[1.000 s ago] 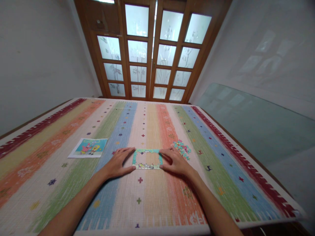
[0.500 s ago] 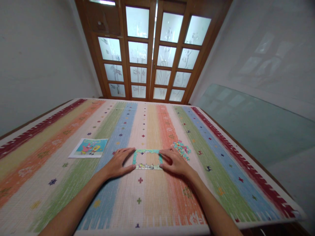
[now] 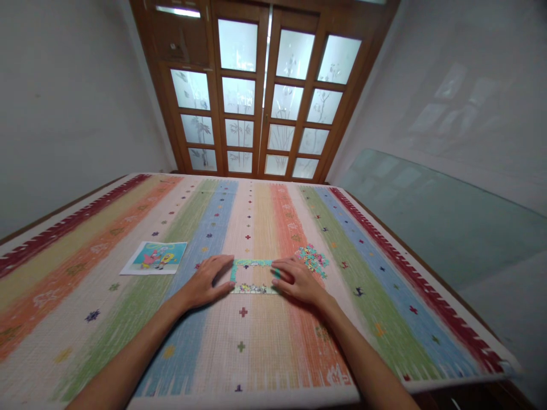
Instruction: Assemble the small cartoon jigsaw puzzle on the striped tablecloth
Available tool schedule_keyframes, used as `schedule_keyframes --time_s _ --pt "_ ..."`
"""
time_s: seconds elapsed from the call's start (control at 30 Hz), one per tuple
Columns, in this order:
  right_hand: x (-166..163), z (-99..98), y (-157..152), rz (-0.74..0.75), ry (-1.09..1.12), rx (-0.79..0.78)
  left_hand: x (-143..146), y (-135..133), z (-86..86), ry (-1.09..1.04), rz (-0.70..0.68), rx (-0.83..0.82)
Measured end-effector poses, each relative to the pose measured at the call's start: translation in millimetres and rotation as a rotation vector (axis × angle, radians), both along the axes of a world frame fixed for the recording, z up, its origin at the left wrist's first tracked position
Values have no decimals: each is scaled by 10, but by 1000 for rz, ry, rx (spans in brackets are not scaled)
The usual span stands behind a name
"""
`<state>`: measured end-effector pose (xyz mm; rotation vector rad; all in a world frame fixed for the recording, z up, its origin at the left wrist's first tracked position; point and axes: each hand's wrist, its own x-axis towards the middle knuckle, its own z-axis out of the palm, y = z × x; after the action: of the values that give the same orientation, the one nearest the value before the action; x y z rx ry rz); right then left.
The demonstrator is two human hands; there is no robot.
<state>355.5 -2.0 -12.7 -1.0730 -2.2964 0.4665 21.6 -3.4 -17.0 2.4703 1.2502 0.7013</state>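
The puzzle frame (image 3: pixel 252 288), an assembled border with a hollow middle, lies flat on the striped mat (image 3: pixel 256 353) just ahead of the person. The 2 hands bracket it. The left hand (image 3: pixel 208 281) lies flat against its left edge, fingers loosely spread and thumb near the lower corner. The right hand (image 3: pixel 299 282) covers the right edge likewise, pinching nothing; this likely braces the border square. Loose pieces (image 3: pixel 314 258) sit near the right hand, and a reference picture (image 3: pixel 154 257) lies well apart on the left.
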Motion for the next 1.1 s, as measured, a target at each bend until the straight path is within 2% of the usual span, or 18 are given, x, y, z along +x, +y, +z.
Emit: schedule_keyframes --time_s 0.13,0.33,0.43,0.53,0.7,0.83,0.97,1.1 --pt "-118 9 -14 28 130 -83 101 -48 111 -99 -79 36" --pt "-391 70 -138 184 272 -122 409 -200 273 -200 -243 -6" --pt "-542 100 -221 277 304 -104 589 -270 287 -209 -343 -58" --pt "-660 139 -285 325 337 -75 757 -316 224 -236 -415 -105" --pt "-725 176 -361 343 361 -76 965 -368 24 -246 -380 -143" --pt "-722 96 -427 315 367 -111 1036 -433 -84 -248 -359 -104" --pt "-722 -23 -451 293 390 -102 1024 -485 -83 -354 -404 -43" --pt "-690 -85 -418 280 380 -83 986 -485 -10 -471 -359 -12"
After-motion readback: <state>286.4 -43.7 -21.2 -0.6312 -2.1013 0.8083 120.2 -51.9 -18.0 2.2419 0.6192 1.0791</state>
